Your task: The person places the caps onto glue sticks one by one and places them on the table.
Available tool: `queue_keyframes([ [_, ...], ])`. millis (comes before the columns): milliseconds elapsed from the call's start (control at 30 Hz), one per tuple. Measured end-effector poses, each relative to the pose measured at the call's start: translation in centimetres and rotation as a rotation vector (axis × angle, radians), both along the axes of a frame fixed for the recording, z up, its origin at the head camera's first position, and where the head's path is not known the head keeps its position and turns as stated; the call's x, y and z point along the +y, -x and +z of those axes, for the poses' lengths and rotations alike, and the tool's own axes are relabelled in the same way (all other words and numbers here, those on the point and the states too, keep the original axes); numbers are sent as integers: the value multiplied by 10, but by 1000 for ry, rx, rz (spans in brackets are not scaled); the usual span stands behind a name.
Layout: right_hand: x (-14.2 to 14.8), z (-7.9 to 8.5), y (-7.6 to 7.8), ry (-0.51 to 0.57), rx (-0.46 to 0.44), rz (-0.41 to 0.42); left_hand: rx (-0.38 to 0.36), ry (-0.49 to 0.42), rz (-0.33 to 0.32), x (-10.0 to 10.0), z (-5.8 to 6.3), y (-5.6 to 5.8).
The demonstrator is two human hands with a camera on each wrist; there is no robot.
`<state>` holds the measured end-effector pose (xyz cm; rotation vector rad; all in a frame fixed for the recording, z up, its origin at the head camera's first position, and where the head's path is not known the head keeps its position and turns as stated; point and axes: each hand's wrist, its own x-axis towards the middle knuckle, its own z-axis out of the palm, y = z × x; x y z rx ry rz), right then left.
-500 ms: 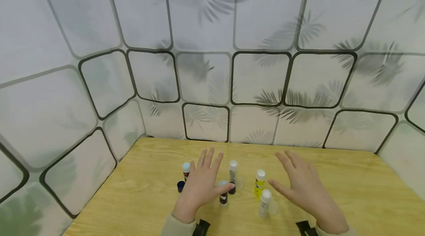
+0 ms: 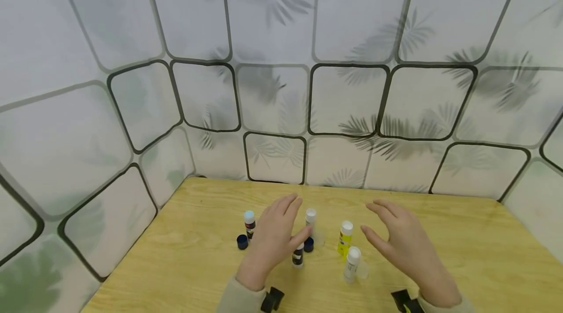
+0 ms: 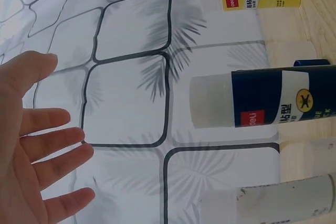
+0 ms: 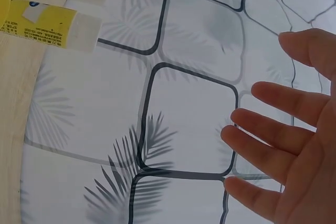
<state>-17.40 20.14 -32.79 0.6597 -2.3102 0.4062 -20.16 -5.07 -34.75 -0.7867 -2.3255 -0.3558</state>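
Observation:
Several uncapped glue sticks stand upright on the wooden table. My left hand [image 2: 274, 239] hovers over the left ones, fingers extended and holding nothing. Partly hidden beneath its thumb is a navy glue stick [image 2: 297, 258], whose deli label shows in the left wrist view. Another dark glue stick [image 2: 249, 225] stands left of that hand, and a white glue stick [image 2: 310, 216] behind its thumb. My right hand [image 2: 404, 247] floats, with loosely bent fingers and nothing in it, to the right of a yellow glue stick [image 2: 345, 234] and a nearer white glue stick [image 2: 352, 265].
One navy cap [image 2: 242, 241] lies at the left, another navy cap [image 2: 309, 244] near the middle. A translucent cap [image 2: 362, 270] sits beside the nearer white stick. Patterned cloth walls [image 2: 272, 98] rise behind and to the left of the table [image 2: 176, 254].
My left hand has shifted slightly right, its fingers closer together, uncovering more of the far-left glue stick. The right hand's fingers bend a little more. The glue sticks stand where they were.

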Motion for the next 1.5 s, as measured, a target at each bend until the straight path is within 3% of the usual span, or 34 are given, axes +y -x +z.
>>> queue_keyframes([
  [200,0,-2,0,7,-27,-9,155,-89,-67,7,-1,2],
  [367,2,-6,-1,2,-59,-9,131,-145,-104,15,-5,2],
  [500,7,-9,-3,-13,-81,-14,26,-192,-141,24,-9,-2],
  [767,15,-15,-7,-24,-139,-46,-260,-242,-216,44,-18,-7],
  [1267,19,-20,-2,-27,-287,-75,-613,-305,-286,73,-37,-2],
  [1500,21,-23,0,-19,-333,-76,-754,-341,-281,81,-45,0],
])
